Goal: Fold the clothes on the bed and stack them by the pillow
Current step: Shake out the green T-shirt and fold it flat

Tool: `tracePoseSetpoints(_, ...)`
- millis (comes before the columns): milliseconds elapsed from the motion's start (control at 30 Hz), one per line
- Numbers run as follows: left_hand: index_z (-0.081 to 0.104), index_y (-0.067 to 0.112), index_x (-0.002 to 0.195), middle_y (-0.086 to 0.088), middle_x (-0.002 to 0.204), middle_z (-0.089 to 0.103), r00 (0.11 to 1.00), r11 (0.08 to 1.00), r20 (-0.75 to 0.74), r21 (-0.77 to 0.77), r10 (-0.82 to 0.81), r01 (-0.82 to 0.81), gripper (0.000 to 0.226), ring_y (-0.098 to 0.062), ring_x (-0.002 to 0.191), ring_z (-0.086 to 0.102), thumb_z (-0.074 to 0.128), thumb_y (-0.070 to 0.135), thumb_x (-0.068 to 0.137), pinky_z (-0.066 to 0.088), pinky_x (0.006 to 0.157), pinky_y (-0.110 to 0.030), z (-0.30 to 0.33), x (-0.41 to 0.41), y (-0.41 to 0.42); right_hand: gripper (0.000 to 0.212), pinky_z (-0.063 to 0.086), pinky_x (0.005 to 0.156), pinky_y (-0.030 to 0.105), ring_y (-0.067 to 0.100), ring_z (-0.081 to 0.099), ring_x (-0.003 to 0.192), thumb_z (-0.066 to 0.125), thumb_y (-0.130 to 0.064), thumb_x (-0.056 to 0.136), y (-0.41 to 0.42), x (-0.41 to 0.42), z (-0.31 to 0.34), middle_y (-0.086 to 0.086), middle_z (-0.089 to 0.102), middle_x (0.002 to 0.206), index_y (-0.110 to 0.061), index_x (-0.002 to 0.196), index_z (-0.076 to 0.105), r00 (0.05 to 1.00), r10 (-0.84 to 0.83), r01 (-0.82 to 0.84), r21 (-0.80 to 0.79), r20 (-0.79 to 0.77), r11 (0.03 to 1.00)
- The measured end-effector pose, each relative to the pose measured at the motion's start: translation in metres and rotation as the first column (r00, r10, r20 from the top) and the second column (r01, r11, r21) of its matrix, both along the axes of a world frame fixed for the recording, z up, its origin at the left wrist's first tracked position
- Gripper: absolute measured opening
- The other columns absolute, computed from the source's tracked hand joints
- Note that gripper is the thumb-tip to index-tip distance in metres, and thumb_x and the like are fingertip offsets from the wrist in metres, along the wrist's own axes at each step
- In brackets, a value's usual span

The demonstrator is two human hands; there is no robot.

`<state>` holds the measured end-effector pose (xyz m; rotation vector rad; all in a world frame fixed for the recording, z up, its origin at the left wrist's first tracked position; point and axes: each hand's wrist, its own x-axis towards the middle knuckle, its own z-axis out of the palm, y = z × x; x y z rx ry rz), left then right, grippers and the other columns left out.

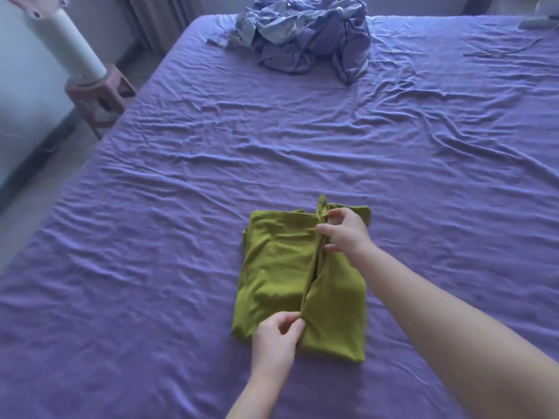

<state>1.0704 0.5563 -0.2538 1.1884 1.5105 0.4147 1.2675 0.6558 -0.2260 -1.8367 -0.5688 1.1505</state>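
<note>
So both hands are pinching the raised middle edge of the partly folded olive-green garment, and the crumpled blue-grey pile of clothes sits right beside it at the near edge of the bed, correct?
Not quite. Both the left hand and right hand do pinch the partly folded olive-green garment along its middle edge, but the head view shows the crumpled blue-grey pile of clothes far off, at the bed's far end.

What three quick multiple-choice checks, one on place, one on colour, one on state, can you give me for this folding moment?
1. Where is the crumpled pile?
A. far end of the bed
B. under the hands
C. on the stool

2. What colour is the garment being folded?
A. white
B. olive green
C. red

3. What are the hands doing?
A. resting flat
B. hanging idle
C. pinching a fold

Key: 1 A, the crumpled pile lies far up the bed. 2 B, the garment is olive green. 3 C, the left hand and right hand both pinch its raised middle fold.
</note>
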Motion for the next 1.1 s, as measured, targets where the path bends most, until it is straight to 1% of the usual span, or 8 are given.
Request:
tracePoseSetpoints(267,0.07,0.021,0.082,0.0,0.078,0.07,0.997,1.0,-0.076,-0.021,0.001,-0.002,0.008,-0.014,0.072,0.062,0.07,0.014,0.081,0.054,0.079,-0.035,-0.016,-0.086,0.048,0.041,0.054,0.044,0.024,0.01,0.055,0.071,0.066,-0.005,0.079,0.062,-0.099,-0.034,-0.003,0.051,0.082,-0.013,0.117,0.052,0.992,0.078,-0.076,-0.018,0.1,0.997)
tracePoseSetpoints(400,0.071,0.023,0.089,0.004,0.087,0.066,0.968,0.994,-0.241,0.062,-0.074,0.091,0.007,-0.013,0.083,0.062,0.066,0.021,0.084,0.05,0.081,-0.027,-0.026,-0.101,0.06,0.037,0.056,0.075,0.033,0.017,0.061,0.088,0.053,-0.003,0.086,0.052,-0.119,-0.056,0.002,0.062,0.096,-0.008,0.123,0.054,0.967,0.168,-0.17,-0.008,0.192,0.985)
tracePoseSetpoints(533,0.061,0.015,0.118,-0.005,0.111,0.058,0.969,0.983,-0.242,0.159,-0.046,0.087,0.037,-0.019,0.105,0.056,0.068,0.029,0.084,0.044,0.097,-0.034,-0.026,-0.093,0.08,0.038,0.04,0.093,0.02,0.015,0.057,0.102,0.06,-0.005,0.085,0.017,-0.104,-0.054,0.005,0.064,0.109,-0.012,0.122,0.057,0.801,0.346,-0.365,-0.058,0.488,0.929)
tracePoseSetpoints(600,0.05,0.011,0.13,-0.008,0.122,0.053,0.968,0.986,-0.238,0.125,-0.077,0.109,0.054,-0.021,0.115,0.051,0.067,0.033,0.084,0.039,0.102,-0.033,-0.024,-0.08,0.091,0.041,0.034,0.104,0.03,0.024,0.046,0.122,0.062,-0.007,0.084,-0.004,-0.09,-0.054,0.009,0.058,0.123,-0.01,0.124,0.056,0.646,0.394,-0.38,-0.171,0.654,0.909)
tracePoseSetpoints(667,0.039,0.008,0.139,-0.012,0.131,0.048,0.961,0.989,-0.254,0.065,-0.112,0.133,0.067,-0.024,0.122,0.046,0.066,0.038,0.085,0.035,0.105,-0.034,-0.025,-0.066,0.103,0.048,0.025,0.11,0.039,0.029,0.031,0.135,0.063,-0.012,0.084,-0.027,-0.074,-0.055,0.011,0.047,0.138,-0.01,0.131,0.05,0.572,0.347,-0.226,-0.263,0.743,0.938)
tracePoseSetpoints(833,0.033,0.004,0.14,-0.016,0.139,0.045,0.953,0.993,-0.28,-0.055,-0.116,0.105,0.078,-0.029,0.128,0.043,0.063,0.048,0.083,0.037,0.102,-0.035,-0.029,-0.033,0.13,0.066,0.028,0.106,0.039,0.034,0.036,0.131,0.062,-0.023,0.088,-0.06,-0.066,-0.062,0.02,0.039,0.143,-0.001,0.141,0.03,0.833,0.075,0.086,-0.262,0.548,0.961)
tracePoseSetpoints(967,0.046,0.003,0.126,-0.012,0.127,0.056,0.972,0.98,-0.225,-0.195,-0.07,0.026,0.074,-0.03,0.117,0.054,0.07,0.052,0.076,0.043,0.097,-0.036,-0.033,-0.022,0.141,0.044,0.038,0.093,0.038,0.035,0.051,0.116,0.059,-0.03,0.089,-0.062,-0.072,-0.066,0.02,0.058,0.122,-0.001,0.121,0.05,0.908,-0.062,0.191,-0.278,0.414,0.941)
tracePoseSetpoints(1100,0.052,0.004,0.127,-0.004,0.124,0.06,0.997,0.979,0.005,-0.189,-0.074,0.073,0.06,-0.023,0.111,0.057,0.071,0.037,0.08,0.045,0.099,-0.037,-0.032,-0.02,0.139,0.015,0.039,0.077,0.03,0.023,0.058,0.094,0.062,-0.028,0.087,-0.062,-0.066,-0.056,-0.001,0.064,0.092,-0.017,0.097,0.061,0.923,-0.056,0.13,-0.171,0.381,0.977)
